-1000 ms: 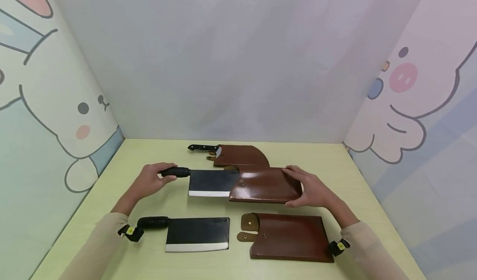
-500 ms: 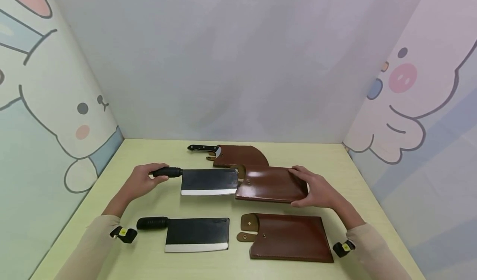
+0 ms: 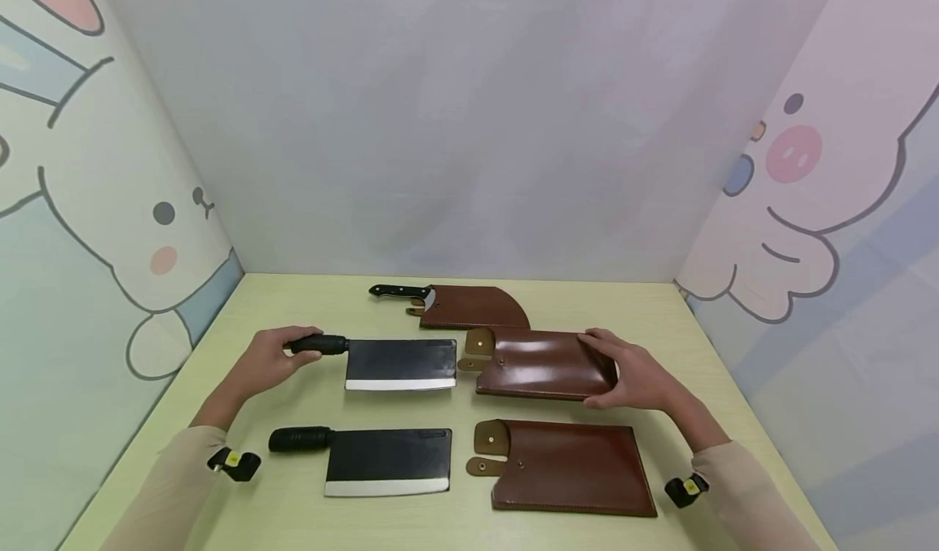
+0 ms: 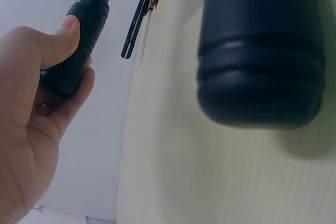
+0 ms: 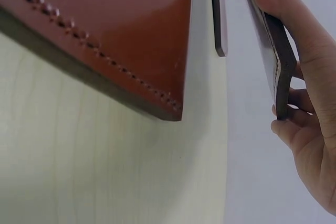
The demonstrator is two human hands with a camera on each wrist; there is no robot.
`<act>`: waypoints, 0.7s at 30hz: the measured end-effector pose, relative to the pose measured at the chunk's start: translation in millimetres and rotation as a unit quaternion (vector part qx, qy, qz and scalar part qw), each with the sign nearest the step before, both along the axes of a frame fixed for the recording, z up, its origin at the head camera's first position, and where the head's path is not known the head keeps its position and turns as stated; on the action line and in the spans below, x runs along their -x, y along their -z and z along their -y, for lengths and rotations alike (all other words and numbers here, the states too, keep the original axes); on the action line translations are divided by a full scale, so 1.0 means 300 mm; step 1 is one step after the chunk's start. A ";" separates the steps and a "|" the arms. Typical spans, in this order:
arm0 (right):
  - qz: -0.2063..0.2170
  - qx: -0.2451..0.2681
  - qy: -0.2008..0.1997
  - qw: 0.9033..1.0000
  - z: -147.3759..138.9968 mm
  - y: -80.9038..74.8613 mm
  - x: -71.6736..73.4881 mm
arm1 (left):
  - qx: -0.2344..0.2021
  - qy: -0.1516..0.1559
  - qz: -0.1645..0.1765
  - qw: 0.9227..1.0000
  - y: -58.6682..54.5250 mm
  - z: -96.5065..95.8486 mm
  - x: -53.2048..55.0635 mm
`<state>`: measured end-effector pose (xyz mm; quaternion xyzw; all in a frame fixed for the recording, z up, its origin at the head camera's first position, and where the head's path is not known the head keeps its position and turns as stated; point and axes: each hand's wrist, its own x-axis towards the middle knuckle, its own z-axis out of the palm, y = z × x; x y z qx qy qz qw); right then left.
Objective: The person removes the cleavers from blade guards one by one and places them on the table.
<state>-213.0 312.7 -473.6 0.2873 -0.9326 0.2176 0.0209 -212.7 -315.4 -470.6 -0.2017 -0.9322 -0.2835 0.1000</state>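
My left hand [image 3: 267, 359] grips the black handle of a cleaver [image 3: 400, 362], thumb along its side in the left wrist view. The dark blade with its pale edge is bare and points right. Just right of its tip, a brown leather sheath [image 3: 546, 363] is held at its closed end by my right hand [image 3: 634, 372]. Its two tan straps hang unfastened on the side facing the blade. In the right wrist view the thumb and fingers pinch the sheath's edge [image 5: 283, 72]. A narrow gap separates blade and sheath.
A second cleaver [image 3: 389, 461] lies in front on the pale table [image 3: 411, 526], its handle large in the left wrist view. Beside it lies another brown sheath [image 3: 575, 465] with open straps. At the back, a black-handled knife [image 3: 399, 291] sits inside a curved sheath [image 3: 473, 306].
The cleaver has slid left out of the sheath, from partly inside to fully clear. My left hand has moved left, and my right hand has moved slightly right with the sheath.
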 end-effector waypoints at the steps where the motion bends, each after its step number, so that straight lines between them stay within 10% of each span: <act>1: 0.000 -0.001 -0.001 1.000 -0.003 0.001 0.000 | 0.002 -0.001 0.003 1.000 0.003 0.003 0.002; 21: 0.023 -0.016 -0.007 1.000 -0.025 0.013 0.009 | 0.034 0.003 0.034 0.999 0.056 0.022 0.021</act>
